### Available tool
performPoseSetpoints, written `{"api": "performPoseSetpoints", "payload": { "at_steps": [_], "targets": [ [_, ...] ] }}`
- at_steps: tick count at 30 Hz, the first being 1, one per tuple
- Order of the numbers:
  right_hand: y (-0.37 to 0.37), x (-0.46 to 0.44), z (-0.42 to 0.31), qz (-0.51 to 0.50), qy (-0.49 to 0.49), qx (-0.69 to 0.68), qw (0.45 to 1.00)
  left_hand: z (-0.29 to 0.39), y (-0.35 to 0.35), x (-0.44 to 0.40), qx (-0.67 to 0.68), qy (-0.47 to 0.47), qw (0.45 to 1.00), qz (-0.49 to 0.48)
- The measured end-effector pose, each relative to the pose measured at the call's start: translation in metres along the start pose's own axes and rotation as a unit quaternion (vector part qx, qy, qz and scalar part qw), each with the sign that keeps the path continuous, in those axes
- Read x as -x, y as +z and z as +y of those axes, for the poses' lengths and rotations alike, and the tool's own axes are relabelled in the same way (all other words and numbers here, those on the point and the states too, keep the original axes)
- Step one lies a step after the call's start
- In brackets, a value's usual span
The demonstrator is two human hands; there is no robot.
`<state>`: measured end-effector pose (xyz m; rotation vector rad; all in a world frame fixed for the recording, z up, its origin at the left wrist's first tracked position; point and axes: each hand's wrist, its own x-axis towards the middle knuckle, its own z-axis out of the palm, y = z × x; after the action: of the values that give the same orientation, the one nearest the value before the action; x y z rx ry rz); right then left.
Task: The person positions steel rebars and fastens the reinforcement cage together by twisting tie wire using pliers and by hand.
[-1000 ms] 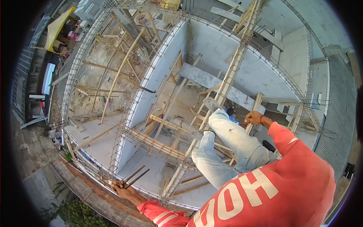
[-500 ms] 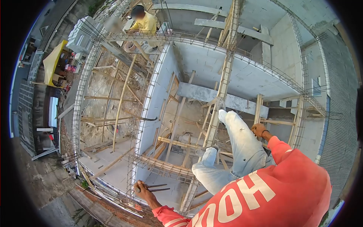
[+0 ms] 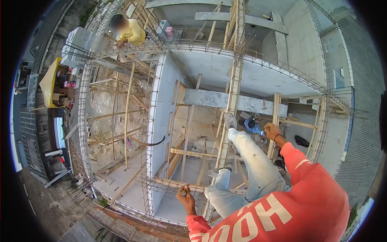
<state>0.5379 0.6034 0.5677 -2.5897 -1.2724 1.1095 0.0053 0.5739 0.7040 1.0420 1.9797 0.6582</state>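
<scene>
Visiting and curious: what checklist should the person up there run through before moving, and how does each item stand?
1. Grey right shoe on the long, narrow wooden beam: ok.
2. Left hand closed around the small, dark object: ok.
3. Right hand firmly braced: cannot tell.
4. Space below free of people: not ok, person in blue shirt.
5. Safety line attached: cannot tell, none shows.

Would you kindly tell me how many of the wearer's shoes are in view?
2: the right shoe is farther forward along the narrow beam, and the left shoe is farther back along it.
</scene>
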Motion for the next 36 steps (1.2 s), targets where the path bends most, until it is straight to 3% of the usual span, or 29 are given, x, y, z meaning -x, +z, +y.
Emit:
{"api": "performPoseSetpoints", "payload": {
  "at_steps": [5,10,13,16,23,25,28,33,35,36],
  "targets": [
    [-0.006,-0.058,-0.002,0.025,0.040,-0.012,0.999,0.019,0.055,-0.028,-0.052,-0.020,0.996,-0.072],
    [-0.015,-0.105,0.009,0.028,0.050,-0.046,0.997,0.053,0.098,-0.055,-0.129,0.016,0.983,-0.126],
    [-0.026,-0.133,0.013,0.030,0.058,-0.046,0.997,0.084,0.115,-0.072,-0.147,0.075,0.979,-0.120],
    [-0.030,-0.164,0.026,0.097,0.031,-0.066,0.993,0.097,0.123,-0.094,-0.157,0.083,0.977,-0.121],
    [-0.076,-0.236,0.007,0.075,0.099,-0.112,0.986,0.126,0.140,-0.142,-0.221,0.150,0.958,-0.104],
    [-0.081,-0.271,0.007,0.102,0.091,-0.150,0.979,0.137,0.147,-0.152,-0.209,0.137,0.961,-0.115],
    [-0.103,-0.357,-0.001,0.169,0.044,-0.075,0.982,0.149,0.159,-0.167,-0.195,0.099,0.969,-0.119],
    [-0.175,-0.496,-0.037,0.255,-0.012,-0.023,0.966,0.100,0.166,-0.183,-0.184,0.033,0.973,-0.138],
    [-0.186,-0.553,-0.032,0.314,-0.065,0.005,0.947,0.089,0.171,-0.180,-0.282,0.139,0.945,-0.095],
    [-0.195,-0.571,-0.038,0.317,-0.065,0.001,0.946,0.073,0.171,-0.176,-0.314,0.085,0.941,-0.088]
  ]
}}
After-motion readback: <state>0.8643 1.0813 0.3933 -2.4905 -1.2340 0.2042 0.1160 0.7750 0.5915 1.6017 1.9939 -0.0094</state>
